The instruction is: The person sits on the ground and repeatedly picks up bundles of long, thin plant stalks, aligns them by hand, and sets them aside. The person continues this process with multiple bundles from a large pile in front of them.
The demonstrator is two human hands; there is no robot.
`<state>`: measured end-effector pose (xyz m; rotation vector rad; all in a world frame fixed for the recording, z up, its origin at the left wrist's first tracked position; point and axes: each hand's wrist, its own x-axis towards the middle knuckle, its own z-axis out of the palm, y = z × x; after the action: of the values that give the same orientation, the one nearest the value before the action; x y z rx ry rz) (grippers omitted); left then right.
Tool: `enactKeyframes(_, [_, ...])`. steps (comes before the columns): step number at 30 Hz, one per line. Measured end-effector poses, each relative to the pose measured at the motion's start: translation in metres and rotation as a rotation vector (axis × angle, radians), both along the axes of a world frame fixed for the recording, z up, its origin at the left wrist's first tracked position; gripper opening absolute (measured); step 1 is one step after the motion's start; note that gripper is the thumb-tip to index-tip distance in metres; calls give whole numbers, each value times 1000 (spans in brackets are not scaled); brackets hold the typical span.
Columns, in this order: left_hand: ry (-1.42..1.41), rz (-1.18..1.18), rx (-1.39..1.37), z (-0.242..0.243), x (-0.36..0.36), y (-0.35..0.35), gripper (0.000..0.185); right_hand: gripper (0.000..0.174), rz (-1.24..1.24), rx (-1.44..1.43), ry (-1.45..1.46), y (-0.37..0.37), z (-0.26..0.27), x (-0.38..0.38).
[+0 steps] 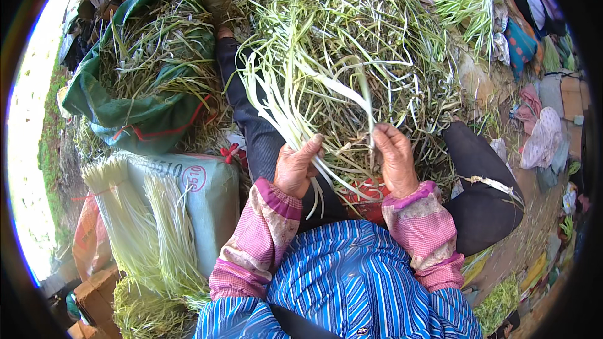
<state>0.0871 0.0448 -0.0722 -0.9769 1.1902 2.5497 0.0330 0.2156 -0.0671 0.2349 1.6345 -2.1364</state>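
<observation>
My left hand [297, 165] is closed round a bunch of pale green-white stalks [275, 108], their leafy ends pointing away from me and the lower ends sticking out below the thumb. To the right, my right hand [395, 159] pinches a single stalk [366, 96] between thumb and fingers; it rises from the fingertips and blurs near its top. The two hands are apart. Before and beneath them lies a large heap of loose green leaves and stalks [405, 33], spread between my legs. Something red shows between the hands, close to my lap.
On the left stand a green woven sack [136, 125] filled with leaves and a pale wrapped bale [219, 197] with pale stalk bundles [127, 226] against it. Cardboard boxes [96, 296] stand lower left. Further stalks [464, 14] and cloths [541, 136] lie to the right; part of another person shows upper right.
</observation>
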Motion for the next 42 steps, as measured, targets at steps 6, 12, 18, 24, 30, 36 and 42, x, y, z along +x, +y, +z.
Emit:
enactKeyframes(6, [36,-19,-27,7,3,-1,15,8,122,212,161,3,-3,12])
enactKeyframes(12, [72,83,-32,16,5,4,17,9,160,526,388,-12,-9,27])
enactKeyframes(18, [35,26,-121,15,-1,5,21,13,162,583,574,-17,-6,32])
enactKeyframes(24, [-61,13,-165,11,-6,4,17,12,133,564,608,-19,-4,32])
enactKeyframes(30, [-76,-2,-138,7,-5,2,13,16,120,576,739,-18,-8,33])
enactKeyframes(36, [-22,-79,-104,11,-9,4,16,15,152,487,772,-17,-9,33])
enactKeyframes(42, [72,-206,-38,22,-2,0,18,34,326,65,82,-17,-12,27])
